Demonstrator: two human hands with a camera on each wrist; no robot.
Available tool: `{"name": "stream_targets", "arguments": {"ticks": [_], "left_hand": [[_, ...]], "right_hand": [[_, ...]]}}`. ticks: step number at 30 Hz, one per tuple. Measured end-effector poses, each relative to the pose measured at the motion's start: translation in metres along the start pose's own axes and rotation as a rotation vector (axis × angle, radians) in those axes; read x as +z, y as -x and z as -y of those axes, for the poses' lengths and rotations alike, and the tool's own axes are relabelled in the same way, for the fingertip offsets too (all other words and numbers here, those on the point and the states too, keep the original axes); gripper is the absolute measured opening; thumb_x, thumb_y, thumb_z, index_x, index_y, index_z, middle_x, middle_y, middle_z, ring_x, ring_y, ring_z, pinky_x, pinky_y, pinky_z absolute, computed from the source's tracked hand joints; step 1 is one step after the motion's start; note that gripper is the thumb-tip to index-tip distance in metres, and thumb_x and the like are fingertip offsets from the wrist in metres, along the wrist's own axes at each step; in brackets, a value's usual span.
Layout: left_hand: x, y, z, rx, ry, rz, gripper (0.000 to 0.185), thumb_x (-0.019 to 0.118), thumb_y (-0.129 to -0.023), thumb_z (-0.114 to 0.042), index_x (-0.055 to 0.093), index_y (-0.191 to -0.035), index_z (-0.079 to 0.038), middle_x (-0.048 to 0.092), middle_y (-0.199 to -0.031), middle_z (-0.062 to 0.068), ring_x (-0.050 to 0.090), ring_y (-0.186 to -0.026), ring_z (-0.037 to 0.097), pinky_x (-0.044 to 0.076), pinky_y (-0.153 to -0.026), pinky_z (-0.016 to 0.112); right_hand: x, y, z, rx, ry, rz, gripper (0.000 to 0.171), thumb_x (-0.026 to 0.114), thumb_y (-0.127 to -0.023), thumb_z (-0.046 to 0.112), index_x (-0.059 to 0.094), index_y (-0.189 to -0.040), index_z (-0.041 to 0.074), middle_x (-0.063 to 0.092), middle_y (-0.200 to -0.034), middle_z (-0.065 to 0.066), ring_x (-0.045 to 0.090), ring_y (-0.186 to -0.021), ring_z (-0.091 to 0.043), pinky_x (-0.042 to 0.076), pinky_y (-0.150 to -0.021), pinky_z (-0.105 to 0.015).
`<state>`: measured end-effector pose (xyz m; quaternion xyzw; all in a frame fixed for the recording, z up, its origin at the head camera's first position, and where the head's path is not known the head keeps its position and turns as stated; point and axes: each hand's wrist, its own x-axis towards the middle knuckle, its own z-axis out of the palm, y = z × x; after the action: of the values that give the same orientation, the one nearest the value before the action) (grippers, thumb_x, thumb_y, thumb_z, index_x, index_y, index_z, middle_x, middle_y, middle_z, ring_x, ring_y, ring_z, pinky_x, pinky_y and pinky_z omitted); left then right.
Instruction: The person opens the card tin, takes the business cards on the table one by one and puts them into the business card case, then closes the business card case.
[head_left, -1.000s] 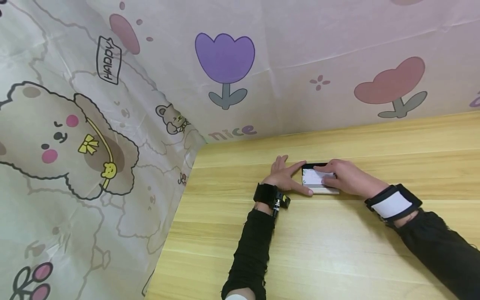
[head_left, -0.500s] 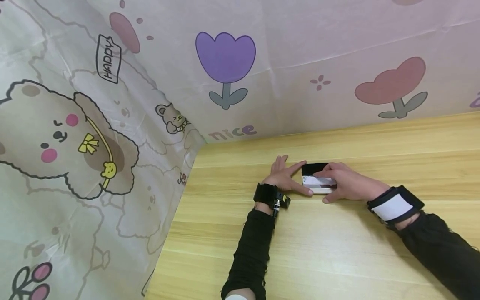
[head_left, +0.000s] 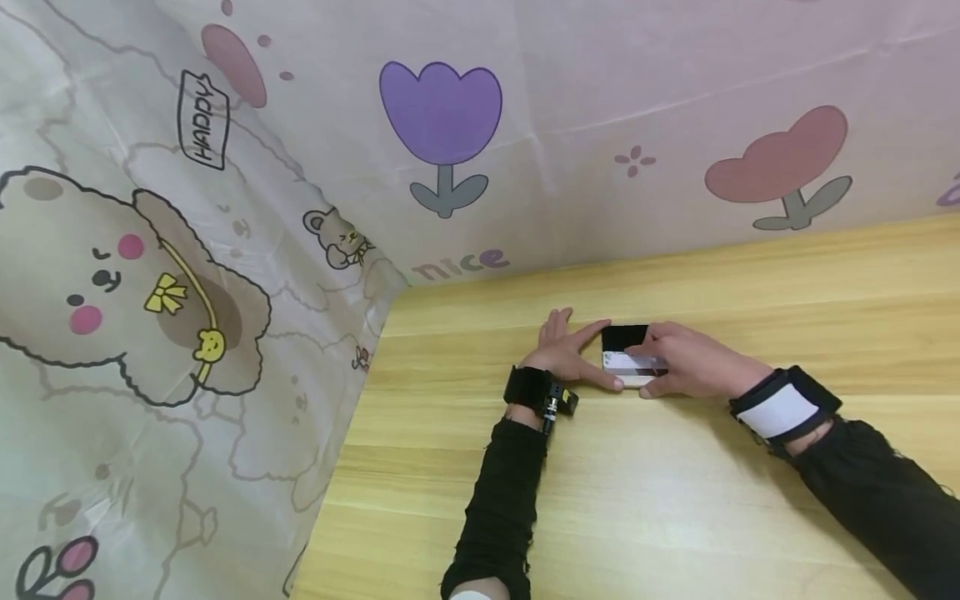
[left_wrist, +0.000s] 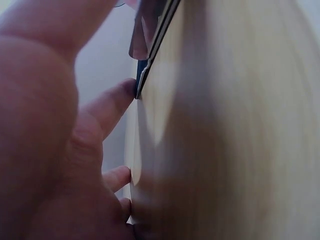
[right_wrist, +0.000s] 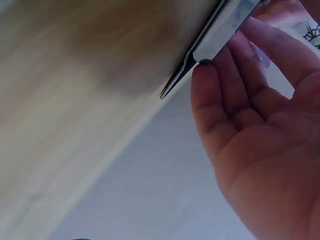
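A flat black rectangular object (head_left: 621, 337) with a pale lower edge lies on the table. A pale, glossy, card-like piece (head_left: 618, 361) stands tilted over it; its exact kind is unclear. My left hand (head_left: 558, 354) is spread at the left end, with index finger and thumb touching the object's two left corners. My right hand (head_left: 693, 358) pinches the card-like piece between thumb and fingers, hiding its right end. In the right wrist view the piece (right_wrist: 220, 40) rises from the thin black part (right_wrist: 175, 82). The left wrist view shows it (left_wrist: 142, 35) edge-on.
The light wooden table (head_left: 645, 483) extends around both hands. A printed cloth (head_left: 585, 192) with flowers hangs behind its back edge, and a bear-patterned cloth (head_left: 247, 400) hangs along the left side.
The right thumb has moved from the pale surface to the lower edge. The card-like piece has tilted up, baring more of the black part. My left hand has kept its place.
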<state>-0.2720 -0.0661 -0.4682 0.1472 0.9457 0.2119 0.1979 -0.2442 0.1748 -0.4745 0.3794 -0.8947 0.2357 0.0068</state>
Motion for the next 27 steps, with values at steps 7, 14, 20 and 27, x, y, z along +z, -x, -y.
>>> {"name": "stream_targets", "arguments": {"ticks": [7, 14, 20, 27], "left_hand": [[-0.002, -0.001, -0.001, 0.009, -0.003, -0.011, 0.107, 0.091, -0.068, -0.062, 0.033, -0.158, -0.054, 0.000, -0.173, 0.003, -0.007, -0.158, 0.025, 0.017, -0.123, 0.062], [0.001, -0.001, -0.003, -0.003, 0.006, -0.026, 0.107, 0.094, -0.065, -0.060, 0.037, -0.155, -0.054, 0.004, -0.172, 0.004, 0.003, -0.157, 0.029, 0.027, -0.118, 0.062], [-0.001, -0.003, -0.007, 0.035, -0.050, -0.042, 0.109, 0.095, -0.065, -0.058, 0.040, -0.157, -0.041, 0.011, -0.172, -0.001, 0.003, -0.158, 0.029, 0.019, -0.124, 0.056], [-0.005, -0.011, -0.016, 0.125, -0.083, -0.043, 0.108, 0.098, -0.065, -0.051, 0.045, -0.151, -0.014, 0.047, -0.148, -0.002, 0.039, -0.137, 0.016, 0.037, -0.114, 0.030]], "right_hand": [[-0.003, -0.003, -0.004, 0.228, 0.008, -0.009, 0.113, 0.096, -0.062, 0.058, 0.052, -0.147, -0.002, 0.048, -0.138, -0.030, 0.041, -0.124, -0.050, 0.041, -0.097, -0.064], [-0.006, -0.010, -0.015, 0.250, 0.024, 0.067, 0.126, 0.091, -0.055, 0.073, 0.050, -0.144, -0.007, 0.049, -0.137, -0.030, 0.045, -0.121, -0.048, 0.042, -0.097, -0.063], [-0.005, -0.014, -0.021, 0.214, -0.016, 0.031, 0.115, 0.095, -0.050, 0.069, 0.055, -0.130, -0.004, 0.057, -0.122, -0.019, 0.049, -0.109, -0.037, 0.044, -0.090, -0.052], [-0.006, -0.016, -0.023, 0.192, -0.069, 0.027, 0.127, 0.099, -0.054, 0.058, 0.043, -0.146, -0.009, 0.055, -0.133, -0.026, 0.050, -0.118, -0.042, 0.046, -0.097, -0.056]]}}
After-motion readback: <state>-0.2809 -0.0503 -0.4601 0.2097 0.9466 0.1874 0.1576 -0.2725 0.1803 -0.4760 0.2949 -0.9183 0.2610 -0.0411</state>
